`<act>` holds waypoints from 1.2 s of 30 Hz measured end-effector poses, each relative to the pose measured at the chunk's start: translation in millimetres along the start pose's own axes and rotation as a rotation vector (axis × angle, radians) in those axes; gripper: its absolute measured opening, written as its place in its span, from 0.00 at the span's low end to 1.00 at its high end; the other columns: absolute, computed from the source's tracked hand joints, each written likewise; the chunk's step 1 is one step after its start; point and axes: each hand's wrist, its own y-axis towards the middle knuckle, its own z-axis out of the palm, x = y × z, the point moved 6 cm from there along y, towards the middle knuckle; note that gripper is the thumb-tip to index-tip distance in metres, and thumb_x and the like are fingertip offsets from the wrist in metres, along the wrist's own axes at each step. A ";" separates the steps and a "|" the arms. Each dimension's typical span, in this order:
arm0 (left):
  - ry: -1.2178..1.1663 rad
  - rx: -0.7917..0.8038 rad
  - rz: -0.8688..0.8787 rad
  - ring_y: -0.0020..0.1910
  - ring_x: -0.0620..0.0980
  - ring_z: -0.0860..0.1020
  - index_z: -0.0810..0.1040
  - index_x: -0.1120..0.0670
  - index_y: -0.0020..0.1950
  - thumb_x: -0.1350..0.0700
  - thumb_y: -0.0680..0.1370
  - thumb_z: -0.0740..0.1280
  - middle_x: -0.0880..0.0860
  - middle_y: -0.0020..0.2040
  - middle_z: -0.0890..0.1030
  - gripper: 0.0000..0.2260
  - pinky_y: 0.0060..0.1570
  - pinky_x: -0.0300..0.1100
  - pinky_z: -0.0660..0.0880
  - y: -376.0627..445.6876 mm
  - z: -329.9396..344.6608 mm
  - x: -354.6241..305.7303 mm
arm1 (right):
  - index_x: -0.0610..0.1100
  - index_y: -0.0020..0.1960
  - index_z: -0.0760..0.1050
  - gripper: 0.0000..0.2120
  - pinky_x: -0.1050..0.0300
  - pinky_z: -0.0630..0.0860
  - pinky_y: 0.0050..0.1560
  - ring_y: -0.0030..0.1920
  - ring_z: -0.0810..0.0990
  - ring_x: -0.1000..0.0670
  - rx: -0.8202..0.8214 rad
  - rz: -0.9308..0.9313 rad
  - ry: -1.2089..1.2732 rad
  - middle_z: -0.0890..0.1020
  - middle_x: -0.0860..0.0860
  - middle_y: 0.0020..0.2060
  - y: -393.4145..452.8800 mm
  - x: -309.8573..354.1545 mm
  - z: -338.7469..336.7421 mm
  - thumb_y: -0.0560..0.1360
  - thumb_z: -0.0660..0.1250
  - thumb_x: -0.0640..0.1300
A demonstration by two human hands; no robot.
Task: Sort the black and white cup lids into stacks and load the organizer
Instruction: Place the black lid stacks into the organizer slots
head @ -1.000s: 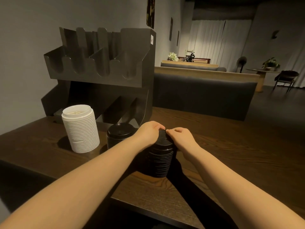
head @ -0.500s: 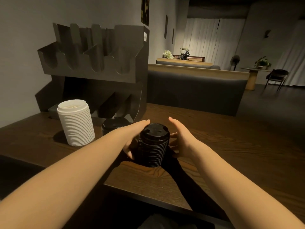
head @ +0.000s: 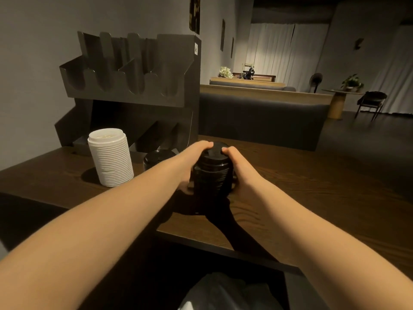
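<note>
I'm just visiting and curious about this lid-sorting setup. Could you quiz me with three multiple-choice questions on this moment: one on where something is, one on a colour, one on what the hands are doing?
1. Where does the white lid stack stand?
A. On the table, in front of the organizer
B. In the organizer's top row
C. On the floor

2. What colour is the stack between the hands?
A. White
B. Black
C. Red

3. What are the two hands doing?
A. Hanging idle off the table
B. Both gripping the same stack
C. Each holding a separate stack

Answers:
1. A: it rests on the table, before the organizer, whose visible slots hold no lids.
2. B: the black lid stack is dark, ribbed.
3. B: the left hand and right hand wrap its sides, fingertips on top.
</note>
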 end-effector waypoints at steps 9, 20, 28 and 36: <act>-0.008 0.126 0.063 0.54 0.61 0.77 0.78 0.54 0.59 0.36 0.70 0.67 0.58 0.56 0.80 0.27 0.53 0.55 0.75 -14.3 -6.3 -37.7 | 0.42 0.48 0.77 0.16 0.49 0.77 0.50 0.45 0.79 0.45 0.134 -0.024 0.101 0.80 0.44 0.44 14.9 35.8 20.5 0.74 0.63 0.55; -0.006 0.070 -0.037 0.50 0.60 0.78 0.77 0.57 0.54 0.36 0.73 0.64 0.60 0.51 0.81 0.24 0.44 0.55 0.76 40.2 -33.9 -90.5 | 0.46 0.54 0.78 0.19 0.45 0.72 0.57 0.55 0.76 0.43 0.139 0.082 -0.098 0.79 0.44 0.53 117.3 79.0 35.0 0.72 0.62 0.59; -0.065 0.001 -0.113 0.48 0.61 0.77 0.75 0.57 0.53 0.38 0.74 0.65 0.60 0.51 0.79 0.22 0.42 0.56 0.75 30.1 -49.2 -141.0 | 0.46 0.52 0.74 0.18 0.49 0.71 0.42 0.50 0.74 0.44 0.189 0.184 -0.167 0.75 0.44 0.51 121.0 122.3 59.8 0.75 0.60 0.60; -0.121 -0.088 -0.066 0.56 0.63 0.77 0.74 0.55 0.62 0.39 0.71 0.68 0.60 0.58 0.78 0.26 0.57 0.61 0.74 -23.5 -83.3 -219.2 | 0.46 0.65 0.69 0.26 0.44 0.71 0.58 0.60 0.73 0.40 0.255 0.115 -0.244 0.74 0.43 0.61 89.1 211.0 103.5 0.75 0.60 0.63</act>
